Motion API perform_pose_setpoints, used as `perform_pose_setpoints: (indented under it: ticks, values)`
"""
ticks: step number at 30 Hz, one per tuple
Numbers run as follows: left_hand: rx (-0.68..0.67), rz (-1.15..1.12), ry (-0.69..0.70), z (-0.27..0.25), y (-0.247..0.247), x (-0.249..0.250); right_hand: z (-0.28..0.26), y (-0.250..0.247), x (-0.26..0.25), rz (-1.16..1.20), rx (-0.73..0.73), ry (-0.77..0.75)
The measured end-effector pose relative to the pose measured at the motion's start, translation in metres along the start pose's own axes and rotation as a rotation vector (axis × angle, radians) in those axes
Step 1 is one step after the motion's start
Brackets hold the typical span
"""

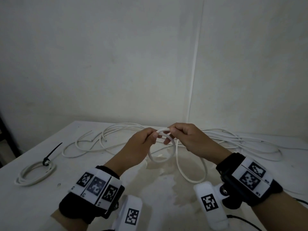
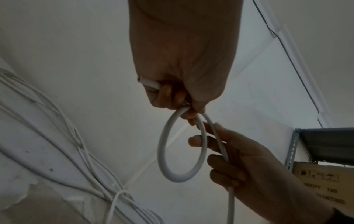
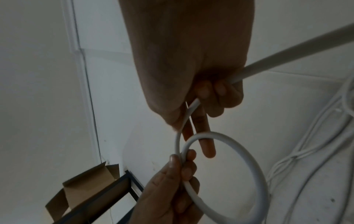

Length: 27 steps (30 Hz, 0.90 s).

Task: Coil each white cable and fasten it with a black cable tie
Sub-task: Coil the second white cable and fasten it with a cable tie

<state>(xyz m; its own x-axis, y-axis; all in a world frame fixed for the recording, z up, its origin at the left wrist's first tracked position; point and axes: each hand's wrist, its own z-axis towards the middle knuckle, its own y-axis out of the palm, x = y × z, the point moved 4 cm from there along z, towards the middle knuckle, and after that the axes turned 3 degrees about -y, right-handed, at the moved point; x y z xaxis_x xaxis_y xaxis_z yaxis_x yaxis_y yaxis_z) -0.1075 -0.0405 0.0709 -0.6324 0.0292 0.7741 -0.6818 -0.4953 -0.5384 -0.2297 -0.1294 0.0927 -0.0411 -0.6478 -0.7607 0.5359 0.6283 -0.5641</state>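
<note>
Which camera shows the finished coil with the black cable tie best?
The head view: the tied coil lies on the table at the left, black cable tie around it, tail pointing up and away. Neither wrist view shows it; they show only the loop held by the left hand and right hand.

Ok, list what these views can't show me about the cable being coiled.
- Cable short end: in the left wrist view it vanishes into the left hand.
- Its long run: blends into the loose cables behind the right hand, head view.
- Number of turns: only one loop shows clearly.
- Spare ties: none visible besides the tie on the finished coil.
</note>
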Motion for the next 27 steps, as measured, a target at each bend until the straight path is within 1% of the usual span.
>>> perform_pose_setpoints:
  ticks: [3, 5, 9, 13, 17, 19, 21, 23, 25, 27]
  values:
    - [0.012, 0.035, 0.024, -0.001, 0.002, 0.0, -0.004, -0.002, -0.005, 0.059, 0.018, -0.006]
    - [0.025, 0.045, 0.043, -0.001, 0.003, 0.003, -0.004, -0.002, -0.005, 0.082, 0.065, -0.015]
    - [0.02, 0.051, 0.047, -0.001, 0.005, 0.009, -0.002, -0.006, 0.002, 0.201, 0.149, 0.027]
    - [0.007, 0.038, 0.043, 0.002, 0.008, 0.011, -0.004, -0.01, 0.004, 0.189, 0.128, 0.05]
    - [-0.021, 0.072, 0.057, 0.001, 0.013, 0.013, -0.007, -0.011, 0.003, 0.172, 0.117, 0.05]
    - [0.004, 0.09, 0.059, 0.002, 0.012, 0.014, -0.007, -0.013, 0.005, 0.168, 0.116, 0.073]
    - [0.04, 0.081, 0.063, 0.003, 0.01, 0.015, -0.008, -0.014, 0.006, 0.197, 0.072, 0.112]
    - [0.072, 0.068, 0.075, 0.003, 0.008, 0.017, -0.009, -0.012, 0.005, 0.203, 0.04, 0.11]
    - [0.093, 0.114, 0.088, 0.003, 0.006, 0.02, -0.009, -0.013, 0.003, 0.158, 0.072, 0.077]
    - [0.117, 0.187, 0.094, 0.005, 0.004, 0.021, -0.009, -0.013, 0.005, 0.163, 0.093, 0.06]
